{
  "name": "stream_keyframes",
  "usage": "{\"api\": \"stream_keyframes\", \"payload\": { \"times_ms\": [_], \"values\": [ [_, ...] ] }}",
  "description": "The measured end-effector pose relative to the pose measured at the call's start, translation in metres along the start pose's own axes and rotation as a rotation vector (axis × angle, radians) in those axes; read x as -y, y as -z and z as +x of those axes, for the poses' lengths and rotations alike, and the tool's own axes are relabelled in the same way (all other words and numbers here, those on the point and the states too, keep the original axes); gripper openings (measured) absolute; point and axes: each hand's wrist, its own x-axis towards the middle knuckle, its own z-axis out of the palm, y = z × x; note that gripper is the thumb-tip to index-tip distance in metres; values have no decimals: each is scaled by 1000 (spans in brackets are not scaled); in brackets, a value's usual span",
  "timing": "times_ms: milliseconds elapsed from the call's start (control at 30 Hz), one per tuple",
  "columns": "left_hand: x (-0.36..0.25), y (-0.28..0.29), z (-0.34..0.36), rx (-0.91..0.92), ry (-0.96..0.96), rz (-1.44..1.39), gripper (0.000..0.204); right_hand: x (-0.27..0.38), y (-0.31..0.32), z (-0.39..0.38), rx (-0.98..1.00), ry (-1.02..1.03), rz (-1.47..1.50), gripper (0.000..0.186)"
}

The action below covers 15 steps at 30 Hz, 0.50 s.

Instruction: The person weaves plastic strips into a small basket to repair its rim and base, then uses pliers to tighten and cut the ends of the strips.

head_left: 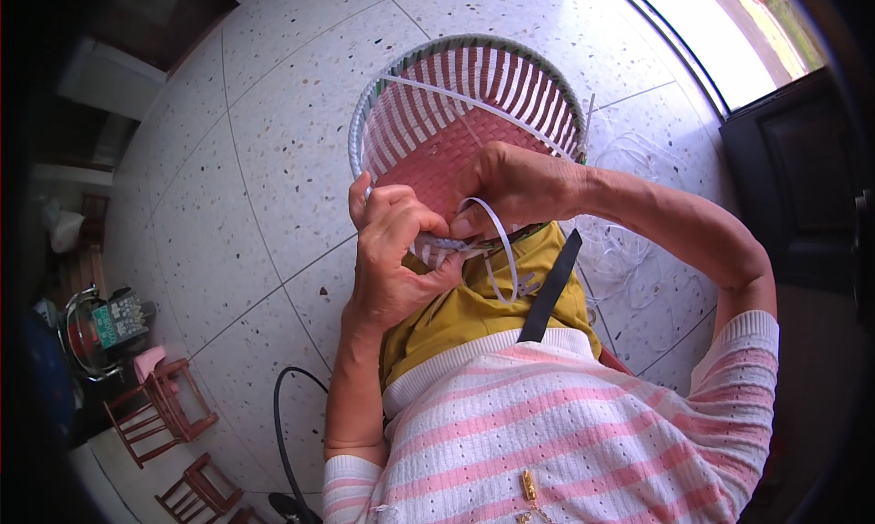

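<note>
A round woven basket [437, 155] of red and white strips rests against my lap, its opening toward me. Along its rim runs a grey-white wrapping with some green showing. My left hand [392, 246] grips the near rim, thumb below and fingers over the top. Just right of it, my right hand [515, 189] is closed, thumb and forefinger pinching at the rim. A pale plastic strip [503, 251] loops out from between the hands and hangs over my yellow trousers. Another length of white strip stretches across the basket's mouth. The exact pinch point is partly hidden by my fingers.
Loose clear-white strips [629, 251] lie tangled on the speckled tile floor to the right. A dark door [793, 150] stands beside a bright doorway. Small wooden chairs [164, 410] are at lower left, near a black cable [281, 415]. A black strap [552, 292] lies over my lap.
</note>
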Motion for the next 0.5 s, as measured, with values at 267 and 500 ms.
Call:
{"api": "stream_keyframes", "payload": {
  "times_ms": [267,500],
  "values": [
    [0,-2,0,-20,-19,23,35,-6,2,1,23,59,11,8],
    [2,0,1,-16,-8,9,31,2,1,-2,-44,40,4,10]
  ]
}}
